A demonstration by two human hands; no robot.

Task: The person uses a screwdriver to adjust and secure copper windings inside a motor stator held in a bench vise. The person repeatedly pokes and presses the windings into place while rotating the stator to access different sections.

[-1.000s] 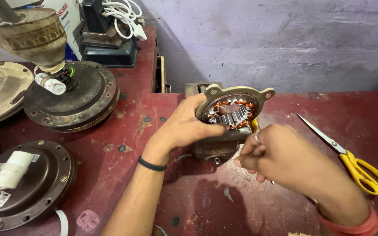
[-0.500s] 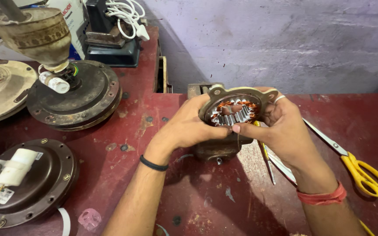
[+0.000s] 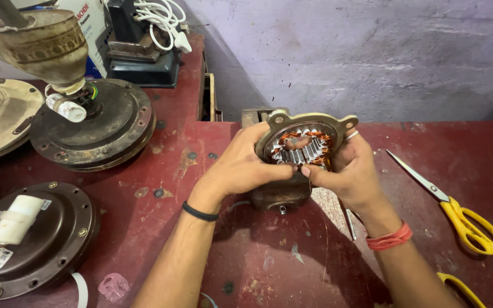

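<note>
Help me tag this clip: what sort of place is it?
Probably a fan or motor repair workshop: both hands hold an opened motor, fan motor housings lie about, scissors nearby.

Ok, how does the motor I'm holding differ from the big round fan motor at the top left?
The held motor is open, showing copper windings and a toothed steel core; the fan motor is closed under a dark domed cover. The held motor is smaller and tilted up between the left hand and right hand; the fan motor lies flat on the table, untouched. Both are round, worn metal housings.
</note>
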